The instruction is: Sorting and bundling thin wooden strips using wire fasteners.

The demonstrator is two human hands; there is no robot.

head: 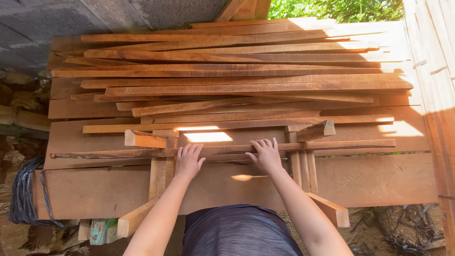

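Slat (222, 150) — long, thin, reddish-brown, lying crosswise at centre frame from the left edge of the boards to the right, on top of short upright battens (161, 175). Both hands rest on it, palms down, fingers spread flat and pointing up-frame.

Left hand (188, 161) — open, pressed on the slat left of centre; no grip closed around it.

Right hand (266, 155) — open likewise, just right of centre, fingertips reaching over the slat's far edge.

Blocks — one short offcut (144, 139) upper left of the left hand, another (316, 131) tilted, upper right of the right hand.

Boards (374, 180) — wide planks forming the base under everything, lower half of frame.

Stack (227, 71) — many long slats piled loosely across the upper half, partly sunlit at right.

Black mesh (26, 194) at lower left; grey block wall (38, 23) upper left; greenery (341, 9) at top right.
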